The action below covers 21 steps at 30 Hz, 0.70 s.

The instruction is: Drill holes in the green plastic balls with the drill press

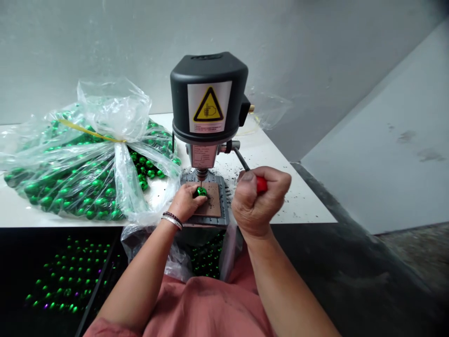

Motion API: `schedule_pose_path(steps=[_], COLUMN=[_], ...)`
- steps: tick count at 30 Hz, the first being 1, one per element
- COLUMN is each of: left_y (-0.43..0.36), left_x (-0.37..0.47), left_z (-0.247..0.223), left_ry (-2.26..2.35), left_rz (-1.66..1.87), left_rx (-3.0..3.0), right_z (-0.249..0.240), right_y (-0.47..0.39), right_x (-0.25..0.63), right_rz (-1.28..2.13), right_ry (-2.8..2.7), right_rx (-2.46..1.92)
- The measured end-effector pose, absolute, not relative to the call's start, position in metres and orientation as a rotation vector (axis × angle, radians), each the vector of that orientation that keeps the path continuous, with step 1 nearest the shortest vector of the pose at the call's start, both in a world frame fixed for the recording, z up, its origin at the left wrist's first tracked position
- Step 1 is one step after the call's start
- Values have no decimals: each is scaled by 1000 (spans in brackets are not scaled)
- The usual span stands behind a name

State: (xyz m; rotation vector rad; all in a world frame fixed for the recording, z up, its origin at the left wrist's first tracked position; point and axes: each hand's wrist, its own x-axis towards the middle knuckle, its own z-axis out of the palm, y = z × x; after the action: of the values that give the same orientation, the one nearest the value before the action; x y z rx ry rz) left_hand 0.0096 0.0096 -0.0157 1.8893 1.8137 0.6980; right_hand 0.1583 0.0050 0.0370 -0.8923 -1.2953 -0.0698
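A small drill press (209, 96) with a black housing and a yellow hand-hazard label stands on the white table. My left hand (185, 202) pinches a shiny green ball (201, 191) on a brown wooden board (212, 206), which lies on the grey press base (224, 213). The thin drill bit (201, 182) points straight down at the ball's top; whether it has entered cannot be made out. My right hand (260, 201) is wrapped round the red knob (261, 184) of the feed lever (242, 159), right of the press.
A large clear plastic bag (115, 107) of green balls, with a yellow tie, covers the table's left side. Dark shavings lie around the base. Below the front edge, another plastic bag (175, 257) and a dark container (70, 271) hold more green balls. A wall stands behind.
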Motion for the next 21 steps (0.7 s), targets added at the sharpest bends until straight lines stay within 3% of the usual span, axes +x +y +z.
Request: schedule_pose_path(steps=[8, 17, 21], left_y=[9, -1, -27], left_x=[8, 9, 1], left_z=[-17, -11, 2], left_ry=[1857, 1814, 1628], left_rz=[691, 715, 597], left_rx=[1880, 1854, 1935], right_z=[13, 109, 118], right_y=[6, 16, 20], right_x=[158, 159, 160], right_rz=[23, -80, -13], right_ry=[-1324, -1333, -1340], right_rx=[-853, -954, -955])
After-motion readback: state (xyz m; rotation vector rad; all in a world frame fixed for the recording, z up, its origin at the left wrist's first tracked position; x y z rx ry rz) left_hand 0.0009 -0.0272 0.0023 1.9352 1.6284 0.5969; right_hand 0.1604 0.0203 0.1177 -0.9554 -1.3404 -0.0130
